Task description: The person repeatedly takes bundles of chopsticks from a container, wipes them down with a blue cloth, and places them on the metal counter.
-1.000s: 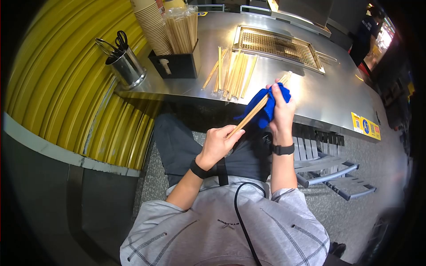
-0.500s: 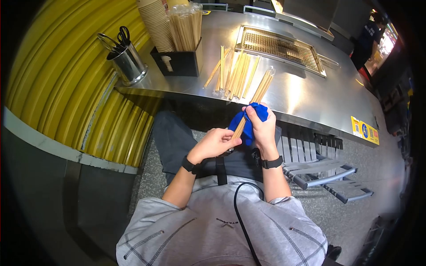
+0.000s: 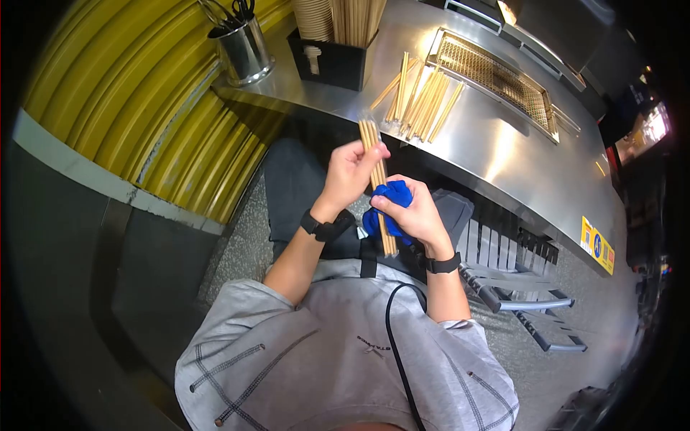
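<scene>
A bundle of wrapped wooden chopsticks [image 3: 378,169] stands nearly upright in front of my body, below the counter edge. My left hand [image 3: 350,174] is closed around its upper part, thumb across the sticks. Lower down, my right hand [image 3: 413,212] presses a blue cloth [image 3: 396,193] against the same bundle. The lower ends of the sticks stick out beneath the cloth. More wrapped chopsticks [image 3: 429,105] lie loosely side by side on the steel counter [image 3: 474,147], beyond my hands.
On the counter's left stand a metal cup [image 3: 244,54] with scissors and a black box [image 3: 327,63] with paper cups and chopsticks. A grill grate [image 3: 496,72] is set in the counter. A folding chair [image 3: 528,298] stands at the right.
My left hand has moved from the bundle's lower end to its upper part. The bundle is more upright and further left, with more of its lower end showing under the cloth. The view has shifted.
</scene>
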